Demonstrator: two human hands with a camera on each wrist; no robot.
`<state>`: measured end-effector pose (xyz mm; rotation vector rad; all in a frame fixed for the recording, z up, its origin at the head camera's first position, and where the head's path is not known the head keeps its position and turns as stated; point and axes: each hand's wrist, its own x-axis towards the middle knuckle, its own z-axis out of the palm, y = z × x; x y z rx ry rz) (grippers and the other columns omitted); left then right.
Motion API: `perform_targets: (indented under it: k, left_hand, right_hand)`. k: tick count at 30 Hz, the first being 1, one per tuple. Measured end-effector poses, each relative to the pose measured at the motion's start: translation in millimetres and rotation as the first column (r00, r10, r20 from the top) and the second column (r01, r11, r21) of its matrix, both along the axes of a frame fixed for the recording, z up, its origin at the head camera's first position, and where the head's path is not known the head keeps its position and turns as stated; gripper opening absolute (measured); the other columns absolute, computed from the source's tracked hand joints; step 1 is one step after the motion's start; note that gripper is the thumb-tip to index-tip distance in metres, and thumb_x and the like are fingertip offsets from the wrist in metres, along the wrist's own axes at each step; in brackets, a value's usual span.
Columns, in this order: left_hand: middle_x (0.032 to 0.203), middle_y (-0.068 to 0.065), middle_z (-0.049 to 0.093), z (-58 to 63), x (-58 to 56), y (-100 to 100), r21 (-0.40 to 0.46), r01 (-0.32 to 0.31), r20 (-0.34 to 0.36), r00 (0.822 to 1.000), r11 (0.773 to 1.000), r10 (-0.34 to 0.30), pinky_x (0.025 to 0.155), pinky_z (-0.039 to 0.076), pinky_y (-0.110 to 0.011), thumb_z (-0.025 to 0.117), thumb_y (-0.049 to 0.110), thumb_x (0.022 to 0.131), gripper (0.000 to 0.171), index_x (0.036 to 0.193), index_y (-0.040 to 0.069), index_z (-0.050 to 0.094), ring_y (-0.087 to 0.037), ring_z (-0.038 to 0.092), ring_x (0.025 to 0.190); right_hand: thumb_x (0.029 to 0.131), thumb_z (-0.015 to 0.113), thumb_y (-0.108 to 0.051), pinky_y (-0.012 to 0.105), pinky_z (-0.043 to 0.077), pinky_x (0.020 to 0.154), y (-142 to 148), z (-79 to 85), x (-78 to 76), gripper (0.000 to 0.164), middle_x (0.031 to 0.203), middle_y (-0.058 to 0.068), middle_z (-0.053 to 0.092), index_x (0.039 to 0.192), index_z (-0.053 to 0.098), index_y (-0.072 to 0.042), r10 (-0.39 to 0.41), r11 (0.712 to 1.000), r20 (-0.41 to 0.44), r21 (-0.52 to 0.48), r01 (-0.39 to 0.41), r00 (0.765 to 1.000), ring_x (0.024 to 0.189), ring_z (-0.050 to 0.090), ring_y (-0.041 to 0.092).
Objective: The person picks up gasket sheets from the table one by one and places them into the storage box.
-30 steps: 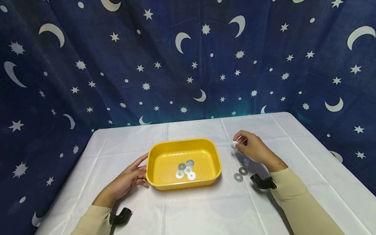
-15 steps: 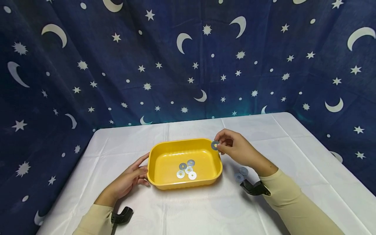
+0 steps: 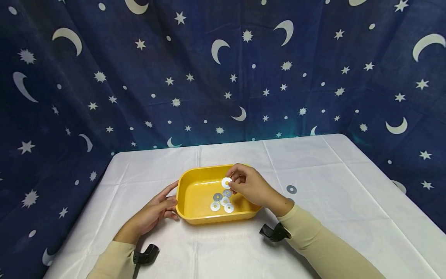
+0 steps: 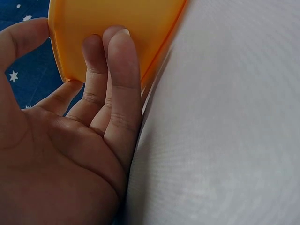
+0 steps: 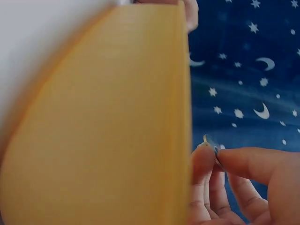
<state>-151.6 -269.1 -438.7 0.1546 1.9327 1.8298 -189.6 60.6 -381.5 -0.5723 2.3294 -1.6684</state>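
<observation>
Inside a yellow plastic tray point(image 3: 195, 212), several flat metal washers point(image 3: 215, 206) lie on the floor near the front middle. My right hand point(image 3: 251, 186) reaches over the tray's right side and pinches another washer point(image 3: 226, 183) between thumb and fingers, above those lying there. The right wrist view shows this pinched washer point(image 5: 212, 143) edge-on, beyond the blurred tray wall. My left hand point(image 3: 153, 213) rests against the tray's left end. In the left wrist view its thumb touches the rim and its extended fingers point(image 4: 123, 61) lie against the outer wall.
On the white tablecloth point(image 3: 223, 252) right of the tray lies a loose washer point(image 3: 291, 189); a second one is mostly hidden behind the right forearm. A dark blue curtain point(image 3: 195, 89) with moons and stars stands behind the table. Each wrist wears a black strap mount point(image 3: 275, 232).
My right hand has carried the pinched washer leftward from the table, across the tray's right rim, to above the tray's inside. The left hand stays at the tray's left end.
</observation>
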Motion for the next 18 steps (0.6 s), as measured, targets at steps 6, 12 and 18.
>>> perform_targets:
  k: [6, 12, 18]
  left_hand:
    - [0.147, -0.032, 0.04, 0.5, 0.4, 0, -0.004, 0.008, -0.009, 1.0, 1.0, -0.008, 0.081, 0.061, -0.027, 0.051, 0.021, 0.103, 0.073, 0.162, 0.021, 0.008, -0.012, 0.067, 0.09]
    - [0.146, -0.031, 0.042, 0.6, 0.3, 0, -0.003, 0.005, -0.011, 1.0, 1.0, -0.005, 0.081, 0.061, -0.028, 0.053, 0.023, 0.102, 0.075, 0.162, 0.022, 0.008, -0.012, 0.067, 0.09]
    - [0.142, -0.026, 0.047, -0.3, -0.3, 0, -0.015, -0.004, -0.013, 1.0, 1.0, 0.004, 0.081, 0.061, -0.028, 0.055, 0.024, 0.102, 0.076, 0.162, 0.022, 0.01, -0.013, 0.067, 0.09]
  right_hand:
    - [0.09, 0.066, 0.003, 0.029, 0.059, 0.07, -21, -10.4, 1.7, 0.02, 0.088, 0.01, 0.058, 0.109, 0.063, -0.004, 0.045, 0.999, 0.012, 0.028, -0.045, 0.999, 0.073, 0.063, 0.025]
    - [0.09, 0.065, 0.002, 0.028, 0.057, 0.066, -37, -17.7, 2.7, 0.019, 0.087, 0.009, 0.06, 0.107, 0.065, -0.006, 0.087, 0.994, 0.03, 0.06, -0.089, 0.996, 0.071, 0.063, 0.024]
    - [0.089, 0.064, 0.002, 0.022, 0.051, 0.052, -50, -23.3, 1.4, 0.018, 0.087, 0.008, 0.061, 0.105, 0.067, -0.007, 0.103, 0.991, 0.069, 0.08, -0.109, 0.992, 0.066, 0.066, 0.02]
